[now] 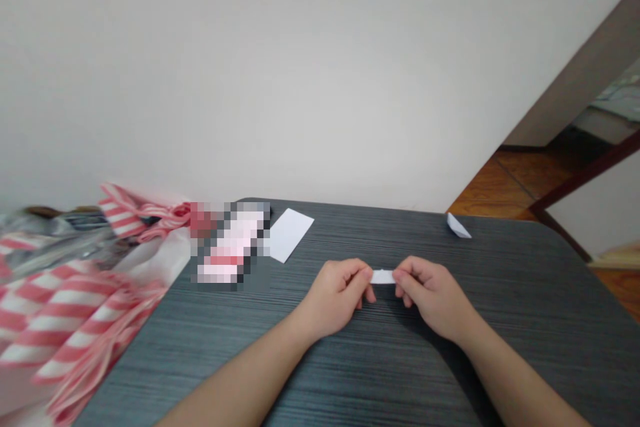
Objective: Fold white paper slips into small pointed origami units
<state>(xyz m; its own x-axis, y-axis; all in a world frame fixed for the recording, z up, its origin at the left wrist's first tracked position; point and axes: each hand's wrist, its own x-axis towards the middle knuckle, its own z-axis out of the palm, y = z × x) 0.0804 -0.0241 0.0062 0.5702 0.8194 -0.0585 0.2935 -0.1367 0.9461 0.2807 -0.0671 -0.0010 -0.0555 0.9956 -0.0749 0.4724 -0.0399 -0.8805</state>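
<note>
Seen from the head camera, a person grips a small white paper strip [383, 277] just right of center in the lower half of the frame, above a dark, wood-grained table [380, 233]. The left hand [336, 297] pinches the strip's left end between thumb and fingers; the right hand [434, 293] clamps the right end in the same way, leaving only the middle exposed. The piece is likely almost weightless, pliable yet somewhat firmer if layered, and easily creased or torn; its two ends, held with a light pinch, look the surest places to grasp. It appears plain, narrow and roughly level, with a slight bump along its upper edge; whether it is folded or rolled cannot be told. A flat white sheet [290, 237] lies left of center beside a pixelated object [233, 247], while a folded white paper [459, 227] rests near the table's far edge at right. Red-and-white striped cloth [65, 320] is heaped at lower left.
</note>
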